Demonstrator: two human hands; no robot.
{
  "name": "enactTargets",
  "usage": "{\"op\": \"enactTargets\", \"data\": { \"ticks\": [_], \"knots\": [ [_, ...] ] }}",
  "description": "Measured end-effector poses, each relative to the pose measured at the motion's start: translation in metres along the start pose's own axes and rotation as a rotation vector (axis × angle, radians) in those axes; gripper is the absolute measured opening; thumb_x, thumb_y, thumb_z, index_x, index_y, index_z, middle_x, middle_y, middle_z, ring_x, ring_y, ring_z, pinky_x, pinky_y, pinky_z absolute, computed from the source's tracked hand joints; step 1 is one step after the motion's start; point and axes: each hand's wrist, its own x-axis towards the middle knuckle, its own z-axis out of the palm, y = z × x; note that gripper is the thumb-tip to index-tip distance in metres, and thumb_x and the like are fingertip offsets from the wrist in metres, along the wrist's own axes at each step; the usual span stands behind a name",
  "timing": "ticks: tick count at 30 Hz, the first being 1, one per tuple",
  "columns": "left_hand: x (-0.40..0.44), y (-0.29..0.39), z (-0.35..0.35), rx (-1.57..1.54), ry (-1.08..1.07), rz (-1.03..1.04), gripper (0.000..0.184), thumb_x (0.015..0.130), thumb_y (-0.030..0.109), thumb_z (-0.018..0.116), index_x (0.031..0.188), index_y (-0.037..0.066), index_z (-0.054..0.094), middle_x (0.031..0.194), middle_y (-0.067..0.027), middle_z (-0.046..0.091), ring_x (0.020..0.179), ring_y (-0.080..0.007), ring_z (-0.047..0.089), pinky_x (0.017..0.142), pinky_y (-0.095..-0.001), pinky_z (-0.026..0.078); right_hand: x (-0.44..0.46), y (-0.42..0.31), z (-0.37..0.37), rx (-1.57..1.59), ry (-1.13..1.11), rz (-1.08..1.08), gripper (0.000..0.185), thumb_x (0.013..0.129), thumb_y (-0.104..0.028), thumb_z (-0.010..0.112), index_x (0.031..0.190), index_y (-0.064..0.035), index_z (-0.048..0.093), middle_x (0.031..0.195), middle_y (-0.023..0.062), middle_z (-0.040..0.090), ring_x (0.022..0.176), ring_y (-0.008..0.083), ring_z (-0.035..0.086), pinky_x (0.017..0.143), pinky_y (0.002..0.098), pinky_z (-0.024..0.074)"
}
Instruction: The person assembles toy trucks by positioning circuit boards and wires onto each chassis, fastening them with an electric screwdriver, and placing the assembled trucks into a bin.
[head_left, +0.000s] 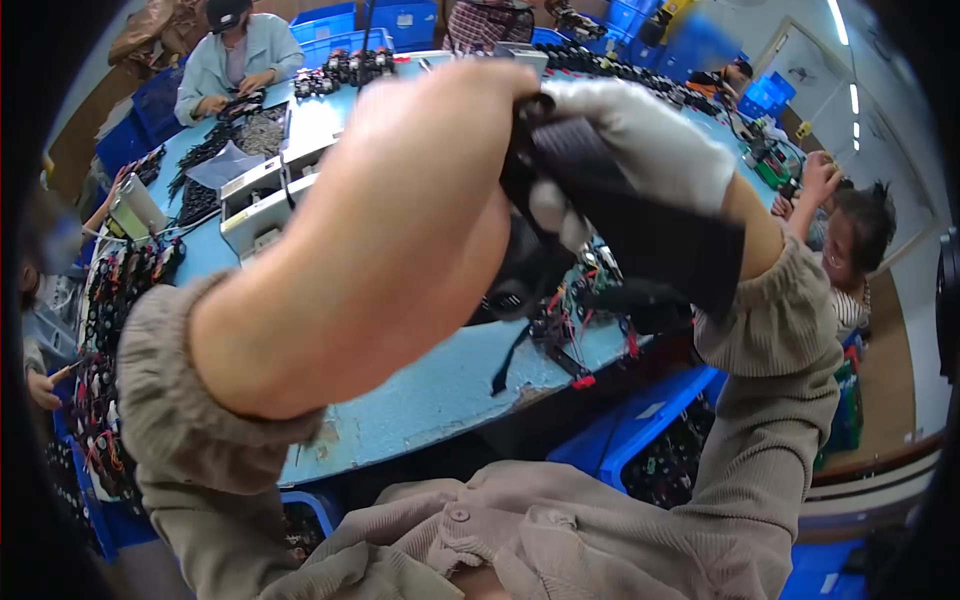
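Close to the camera, my left hand (450,125) is bare and slightly blurred. Its fingertips are closed at the upper end of a black band-like piece (650,225). My right hand (650,140) wears a white glove and is wrapped round the same piece, with gloved fingertips showing below it. The piece is wide, dark and strap-like toward its right end; its exact kind cannot be made out. Behind and below the hands, a bundle of small parts with coloured wires (590,300) lies at the near edge of the blue table (420,410).
White box-shaped devices (260,205) stand on the table left of centre. Piles of black wired parts (130,290) line its left side. A blue bin (640,425) with dark parts sits below the front edge. Several people work around the table, one (240,60) at the far left.
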Motion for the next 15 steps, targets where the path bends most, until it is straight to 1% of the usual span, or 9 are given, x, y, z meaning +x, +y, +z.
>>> {"op": "enactTargets", "data": {
  "ticks": [1,3,5,9,12,13,15],
  "knots": [
    [0.011,0.005,-0.001,-0.162,-0.013,-0.077,0.020,0.087,0.015,0.054,0.093,-0.004,0.056,0.075,-0.0063,0.061,0.062,-0.0151,0.061,0.054,-0.0254,0.050,-0.005,-0.007,0.000,-0.054,0.026,-0.026,0.028,0.090,-0.025,0.046,0.092,0.0002,0.059,0.066,0.0086,0.062,0.051,0.0159,0.059,0.048,0.0255,0.0496],
    [0.017,0.013,-0.002,-0.305,-0.088,-0.088,0.023,0.088,0.017,0.052,0.098,-0.003,0.055,0.081,-0.0080,0.059,0.068,-0.0167,0.059,0.059,-0.0263,0.049,-0.015,-0.005,-0.009,-0.040,0.022,-0.129,0.018,0.086,-0.017,0.052,0.092,-0.0003,0.056,0.067,0.0066,0.059,0.054,0.0147,0.057,0.051,0.0264,0.0469],
    [0.021,0.017,0.003,-0.418,-0.185,-0.078,0.026,0.089,0.019,0.050,0.102,-0.003,0.053,0.088,-0.0096,0.056,0.074,-0.0182,0.057,0.063,-0.0272,0.048,-0.026,0.003,-0.023,0.080,-0.044,-0.207,0.013,0.081,-0.009,0.057,0.091,-0.0007,0.054,0.067,0.0045,0.055,0.057,0.0136,0.054,0.054,0.0274,0.0441],
    [0.043,0.035,0.031,-0.624,-0.378,-0.005,0.033,0.090,0.024,0.045,0.110,-0.003,0.049,0.101,-0.0129,0.052,0.086,-0.0214,0.054,0.072,-0.0290,0.045,-0.063,-0.013,-0.046,0.477,-0.424,-0.090,0.047,0.075,-0.021,0.069,0.115,-0.0112,0.046,0.086,0.0075,0.052,0.070,0.0147,0.056,0.067,0.0327,0.0444],
    [0.066,0.046,0.062,-0.790,-0.458,-0.019,0.038,0.092,0.027,0.042,0.116,-0.002,0.046,0.110,-0.0154,0.048,0.095,-0.0237,0.052,0.079,-0.0304,0.044,-0.116,-0.016,-0.045,0.562,-0.147,-0.273,0.020,0.081,-0.017,0.058,0.091,-0.0032,0.048,0.074,0.0045,0.050,0.062,0.0128,0.052,0.060,0.0274,0.0434],
    [0.065,0.044,0.066,-0.832,-0.475,-0.019,0.040,0.092,0.028,0.041,0.118,-0.002,0.045,0.113,-0.0162,0.047,0.098,-0.0245,0.051,0.081,-0.0308,0.043,-0.138,-0.017,-0.052,0.588,-0.075,-0.333,0.016,0.083,-0.015,0.055,0.083,-0.0006,0.048,0.070,0.0035,0.050,0.059,0.0122,0.051,0.058,0.0256,0.0431],
    [0.049,0.031,0.067,-0.911,-0.500,-0.018,0.044,0.093,0.030,0.039,0.122,-0.002,0.043,0.120,-0.0179,0.045,0.105,-0.0261,0.050,0.086,-0.0317,0.042,-0.194,-0.010,-0.073,0.560,0.107,-0.572,0.005,0.083,-0.004,0.047,0.078,-0.0030,0.044,0.064,0.0018,0.045,0.053,0.0136,0.044,0.054,0.0266,0.0412]
  ]
}}
